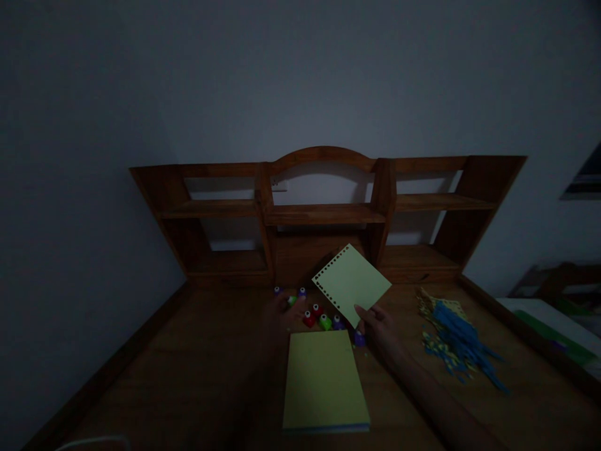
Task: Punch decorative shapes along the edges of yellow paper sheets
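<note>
The head view shows two bare hands over a wooden desk [188,363] in dim light. The right hand [381,327] pinches the lower corner of a pale yellow sheet [354,282] between thumb and fingers. The sheet is held tilted, with a row of punched holes along its upper-left edge and another corner pointing up toward the wooden shelf unit [323,215].

The left hand [280,318] is blurred, at the left of a group of small figures with big eyes. Its fingers are close around a green figure [292,300]; whether they grip it or only hover beside it, one cannot tell. Two purple figures, one [277,290] to the left and one [302,292] to the right, are close to that hand. Between the hands are two red figures [308,319], another green figure [325,322] and a bluish-purple figure [337,323]; a further purple figure [359,339] is just beside the right hand.

A yellow pad [326,382] lies flat on the desk in front of the group, its near edge showing a bluish layer underneath. Well to the right of the pad, a loose heap of blue and yellow pieces [457,335] spreads over the desk. The shelf unit stands at the back, against a plain wall [300,81].
</note>
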`<state>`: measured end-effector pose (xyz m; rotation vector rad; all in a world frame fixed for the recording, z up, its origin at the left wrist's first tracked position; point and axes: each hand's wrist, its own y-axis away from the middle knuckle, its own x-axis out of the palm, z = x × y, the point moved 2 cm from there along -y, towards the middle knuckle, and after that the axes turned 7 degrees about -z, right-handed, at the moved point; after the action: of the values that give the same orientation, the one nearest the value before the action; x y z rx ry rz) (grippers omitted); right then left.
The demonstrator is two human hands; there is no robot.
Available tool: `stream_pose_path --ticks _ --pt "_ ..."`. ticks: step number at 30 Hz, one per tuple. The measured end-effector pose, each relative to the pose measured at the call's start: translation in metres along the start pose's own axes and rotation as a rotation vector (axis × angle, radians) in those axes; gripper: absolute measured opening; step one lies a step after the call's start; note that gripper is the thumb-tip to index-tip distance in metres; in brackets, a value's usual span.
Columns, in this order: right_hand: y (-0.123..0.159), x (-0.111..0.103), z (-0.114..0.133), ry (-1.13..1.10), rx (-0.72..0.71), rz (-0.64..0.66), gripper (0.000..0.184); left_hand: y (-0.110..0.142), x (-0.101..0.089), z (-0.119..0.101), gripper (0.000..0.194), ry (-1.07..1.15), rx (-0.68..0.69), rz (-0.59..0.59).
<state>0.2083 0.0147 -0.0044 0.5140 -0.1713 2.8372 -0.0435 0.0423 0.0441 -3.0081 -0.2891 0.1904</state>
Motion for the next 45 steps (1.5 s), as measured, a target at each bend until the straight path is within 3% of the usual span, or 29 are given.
stream_pose_path --ticks 2,5,7,14,22,28,33,38,40,45 --pt "-0.001 -0.001 -0.001 -0.006 0.009 -0.023 0.028 0.004 0.018 -0.004 0.038 0.095 -0.050 0.130" --pt "-0.002 -0.002 -0.002 -0.003 0.023 -0.033 0.029 0.006 0.028 0.000 0.040 0.044 0.005 0.033" --pt "-0.002 -0.002 -0.001 -0.001 0.014 -0.034 0.029 0.008 0.028 0.005 0.042 0.035 0.035 0.078" --pt "0.002 0.001 0.003 -0.016 0.031 -0.008 0.025 0.013 0.020 0.013 0.047 0.100 0.004 0.070" --pt "0.008 0.007 0.013 0.008 0.061 -0.007 0.028 0.008 0.025 0.038 0.052 0.245 -0.095 0.196" --pt "0.006 0.003 0.013 0.074 0.017 -0.050 0.029 0.013 0.031 0.032 0.052 0.353 -0.178 0.295" --pt "0.009 0.005 0.018 0.072 0.042 -0.056 0.032 0.011 0.026 0.026 0.052 0.231 -0.063 0.128" --pt "0.010 0.005 0.021 0.037 0.047 -0.094 0.034 -0.003 0.013 0.040 0.040 -0.031 0.103 -0.130" --pt "0.009 0.003 0.021 0.042 0.037 -0.098 0.033 -0.008 0.008 0.048 0.037 -0.173 0.147 -0.161" --pt "0.006 0.000 0.023 0.028 0.027 -0.099 0.031 -0.016 0.001 0.060 0.033 -0.405 0.210 -0.073"
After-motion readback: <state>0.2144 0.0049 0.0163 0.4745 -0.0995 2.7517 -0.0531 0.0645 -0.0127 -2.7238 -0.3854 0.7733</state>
